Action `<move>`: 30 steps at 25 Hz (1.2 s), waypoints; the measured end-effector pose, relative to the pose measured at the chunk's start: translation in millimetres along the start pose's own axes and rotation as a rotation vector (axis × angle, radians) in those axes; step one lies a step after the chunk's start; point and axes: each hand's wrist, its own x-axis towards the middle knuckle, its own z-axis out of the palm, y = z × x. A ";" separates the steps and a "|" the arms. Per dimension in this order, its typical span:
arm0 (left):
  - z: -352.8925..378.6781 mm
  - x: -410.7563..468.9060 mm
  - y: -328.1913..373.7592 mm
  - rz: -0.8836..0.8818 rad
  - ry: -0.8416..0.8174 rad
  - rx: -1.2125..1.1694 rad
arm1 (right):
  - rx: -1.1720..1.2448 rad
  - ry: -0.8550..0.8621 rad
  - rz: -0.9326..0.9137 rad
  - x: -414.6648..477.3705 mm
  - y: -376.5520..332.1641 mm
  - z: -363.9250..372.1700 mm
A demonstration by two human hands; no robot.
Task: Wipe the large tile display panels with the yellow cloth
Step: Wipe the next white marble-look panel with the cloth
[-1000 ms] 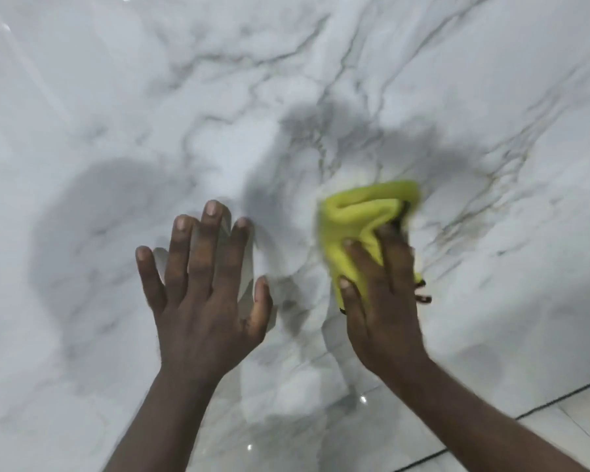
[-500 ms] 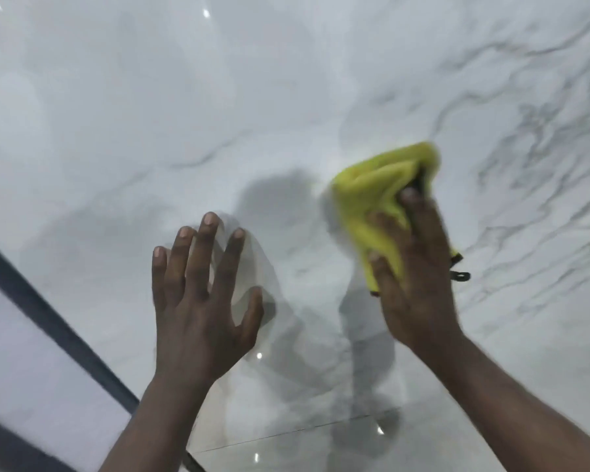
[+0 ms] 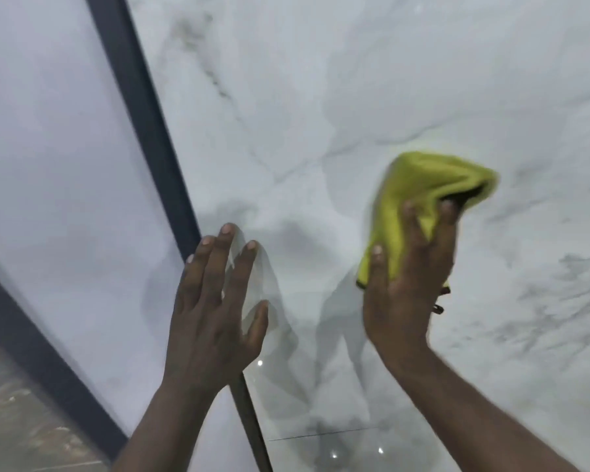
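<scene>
The right hand (image 3: 409,284) hides the lower part of the yellow cloth (image 3: 423,185), whose outline is blurred. The bottom edge cuts off both forearms. I cannot tell whether the left hand (image 3: 212,318) touches the marble panel (image 3: 321,97).

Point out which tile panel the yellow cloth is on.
The grey-veined panel right of the dark divider strip; the right hand holds the yellow cloth against it. The plain panel left of the strip has none.
</scene>
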 end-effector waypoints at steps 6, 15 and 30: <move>-12.4 -43.4 -42.3 -0.064 -0.066 0.022 | 0.061 -0.066 -0.238 8.0 -46.0 30.4; -27.1 -79.5 -47.0 -0.253 0.103 -0.280 | 0.115 -0.197 -0.174 -89.2 -73.3 69.6; 28.3 -50.4 16.5 0.089 0.154 -0.246 | 0.067 -0.363 -0.292 -129.5 3.0 45.7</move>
